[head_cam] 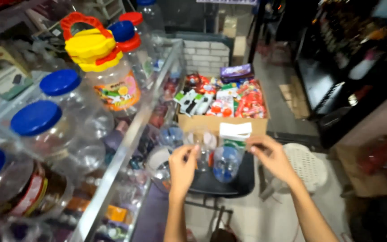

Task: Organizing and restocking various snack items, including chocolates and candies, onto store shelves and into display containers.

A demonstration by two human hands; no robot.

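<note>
- A narrow shop aisle: a glass display counter (126,148) runs along the left of the hands, topped with clear plastic jars with blue lids (45,130) (stacked there within reach).
- The left hand (182,168) and right hand (269,154) are raised apart, fingers pinched as if on the edges of a thin clear plastic wrap or bag (211,148); the blur hides the grip itself.
- Just beyond the hands, clear empty jars (222,163) lie on a black stool seat (242,179).
- Behind them sits an open cardboard box of colourful sweets (222,110).
- A white plastic stool (307,166) stands just right of the right hand.

Cardboard box (222,122) of colourful sweet packets, purple packet (237,71) on top, white label (235,130) in front
</note>
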